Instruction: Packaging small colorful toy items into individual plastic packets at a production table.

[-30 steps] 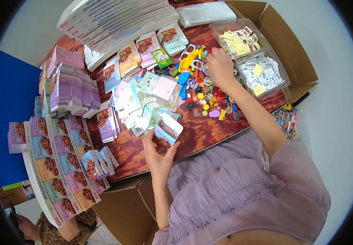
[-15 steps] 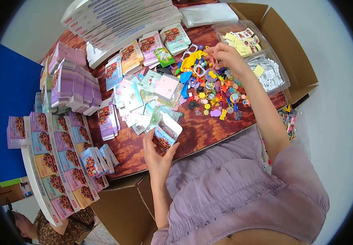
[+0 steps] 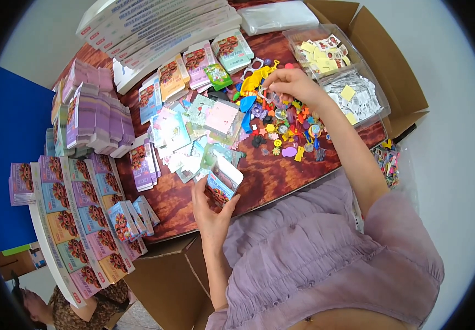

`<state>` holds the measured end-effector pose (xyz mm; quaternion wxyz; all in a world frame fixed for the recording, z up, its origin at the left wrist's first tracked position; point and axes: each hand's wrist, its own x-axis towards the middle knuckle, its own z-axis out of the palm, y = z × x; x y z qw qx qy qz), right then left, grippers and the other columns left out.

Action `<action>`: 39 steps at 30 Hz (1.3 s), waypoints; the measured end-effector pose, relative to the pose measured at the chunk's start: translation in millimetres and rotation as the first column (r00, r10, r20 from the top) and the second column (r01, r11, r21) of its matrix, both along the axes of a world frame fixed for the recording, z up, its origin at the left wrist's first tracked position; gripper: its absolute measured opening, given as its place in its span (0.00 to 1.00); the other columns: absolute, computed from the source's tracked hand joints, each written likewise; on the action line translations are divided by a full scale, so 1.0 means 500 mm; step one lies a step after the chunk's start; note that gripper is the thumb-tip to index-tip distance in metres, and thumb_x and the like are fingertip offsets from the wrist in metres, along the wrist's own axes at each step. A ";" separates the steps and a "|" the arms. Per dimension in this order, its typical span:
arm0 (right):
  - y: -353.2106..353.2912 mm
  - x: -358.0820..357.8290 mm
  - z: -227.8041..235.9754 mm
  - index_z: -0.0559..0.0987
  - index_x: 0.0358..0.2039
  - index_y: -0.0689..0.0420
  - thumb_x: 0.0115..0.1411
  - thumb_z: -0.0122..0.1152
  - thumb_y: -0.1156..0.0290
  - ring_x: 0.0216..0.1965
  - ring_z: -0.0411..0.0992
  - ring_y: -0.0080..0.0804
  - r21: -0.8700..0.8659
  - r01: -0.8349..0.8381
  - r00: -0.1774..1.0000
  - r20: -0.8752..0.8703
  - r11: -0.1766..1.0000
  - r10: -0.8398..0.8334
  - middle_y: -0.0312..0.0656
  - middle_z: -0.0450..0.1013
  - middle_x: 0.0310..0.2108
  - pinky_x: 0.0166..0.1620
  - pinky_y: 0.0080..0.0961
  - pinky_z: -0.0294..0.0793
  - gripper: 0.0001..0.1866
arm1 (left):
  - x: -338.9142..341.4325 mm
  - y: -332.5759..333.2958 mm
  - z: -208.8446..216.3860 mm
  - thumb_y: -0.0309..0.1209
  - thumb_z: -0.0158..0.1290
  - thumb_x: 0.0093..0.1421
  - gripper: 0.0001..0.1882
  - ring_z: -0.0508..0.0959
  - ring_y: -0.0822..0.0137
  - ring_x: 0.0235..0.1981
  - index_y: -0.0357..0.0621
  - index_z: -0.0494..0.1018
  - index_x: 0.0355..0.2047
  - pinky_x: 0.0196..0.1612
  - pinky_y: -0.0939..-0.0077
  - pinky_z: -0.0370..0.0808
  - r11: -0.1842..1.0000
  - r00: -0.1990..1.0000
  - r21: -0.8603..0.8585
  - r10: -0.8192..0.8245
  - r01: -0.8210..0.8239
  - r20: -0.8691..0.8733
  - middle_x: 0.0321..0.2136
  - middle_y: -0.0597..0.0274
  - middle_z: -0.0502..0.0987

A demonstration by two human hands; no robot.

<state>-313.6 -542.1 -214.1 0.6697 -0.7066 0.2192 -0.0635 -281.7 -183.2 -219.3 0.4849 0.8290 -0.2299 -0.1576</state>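
My left hand [image 3: 212, 212] is closed round a small blue printed carton [image 3: 221, 187] near the front of the table. The carton's top flap is up, and its opening faces away from me. My right hand [image 3: 298, 87] is over the far part of a pile of small colourful plastic trinkets [image 3: 289, 129], its fingers pinched together. Whatever is between those fingertips is partly hidden; a pale, clear-looking trinket shows just below them. Loose patterned cards and clear packets [image 3: 193, 129] lie between the two hands' areas, left of the trinkets.
Flattened cartons [image 3: 171, 77] and a green packet [image 3: 217, 77] lie behind the cards. Long white boxes [image 3: 166, 27] are stacked at the far left. Display trays of filled cartons [image 3: 78, 203] stand at left. Clear bins [image 3: 383, 113] hold stickers and white packets beside a cardboard box [image 3: 402, 71].
My right hand has moved left and slightly nearer over the trinkets, its fingers lower. My left hand keeps the carton in nearly the same place.
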 end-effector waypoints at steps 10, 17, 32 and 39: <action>0.047 0.027 -0.066 0.75 0.25 0.60 0.51 0.66 0.66 0.29 0.75 0.42 -0.856 0.045 0.990 -0.031 0.515 -0.138 0.46 0.74 0.25 0.33 0.38 0.71 0.12 | -0.006 -0.018 0.024 0.27 0.70 0.44 0.39 0.73 0.57 0.46 0.37 0.65 0.56 0.50 0.66 0.71 0.998 0.998 0.025 -0.062 0.062 -0.005 0.47 0.53 0.70; 0.012 -0.050 0.034 0.78 0.31 0.61 0.60 0.60 0.71 0.21 0.68 0.18 -0.651 0.033 0.993 -0.066 0.758 -0.101 0.36 0.69 0.20 0.24 0.22 0.67 0.06 | -0.002 -0.034 0.015 0.28 0.70 0.45 0.39 0.72 0.50 0.51 0.36 0.64 0.56 0.54 0.62 0.69 0.996 0.997 0.080 -0.053 0.048 0.064 0.50 0.48 0.69; 0.282 -0.084 0.058 0.77 0.45 0.63 0.61 0.61 0.75 0.29 0.76 0.18 -0.164 -0.119 0.985 0.106 0.979 0.137 0.38 0.78 0.30 0.29 0.18 0.74 0.12 | -0.039 -0.067 0.011 0.31 0.70 0.45 0.37 0.73 0.52 0.46 0.33 0.64 0.53 0.50 0.62 0.71 0.993 0.994 0.115 -0.036 0.023 0.107 0.44 0.48 0.71; 0.284 -0.104 0.070 0.76 0.40 0.60 0.55 0.59 0.77 0.30 0.77 0.37 -0.502 -0.163 0.986 -0.041 0.850 0.165 0.46 0.76 0.28 0.35 0.31 0.74 0.10 | -0.061 -0.055 0.003 0.31 0.70 0.45 0.38 0.74 0.53 0.45 0.34 0.65 0.53 0.48 0.63 0.72 0.982 0.976 0.174 -0.109 0.076 0.186 0.45 0.49 0.71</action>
